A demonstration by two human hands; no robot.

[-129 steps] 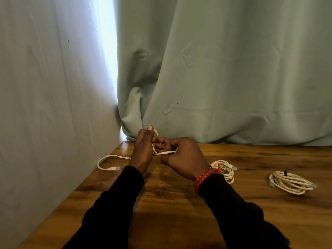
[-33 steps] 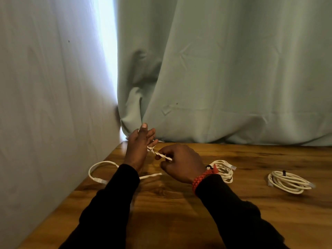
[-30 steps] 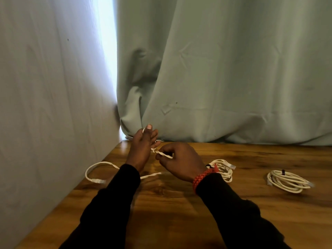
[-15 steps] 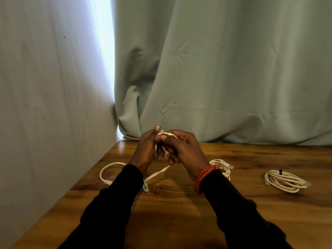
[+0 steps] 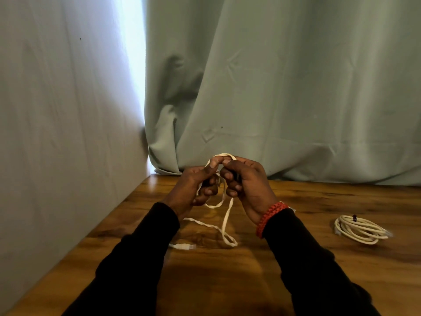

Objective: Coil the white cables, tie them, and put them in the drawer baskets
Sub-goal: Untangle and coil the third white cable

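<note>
Both the left hand (image 5: 193, 185) and right hand (image 5: 246, 183) curl closed around the white cable (image 5: 224, 221), raising one loop to coil while slack trails on the table (image 5: 296, 281)

The one camera sits on my head, looking forward and down, close over my hands (image 5: 224, 181), across the brown wooden counter (image 5: 319, 270) toward its far edge and far-left corner.

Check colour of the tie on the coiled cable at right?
Dark, near black with a reddish tint, on the coiled cable; head view.
</note>
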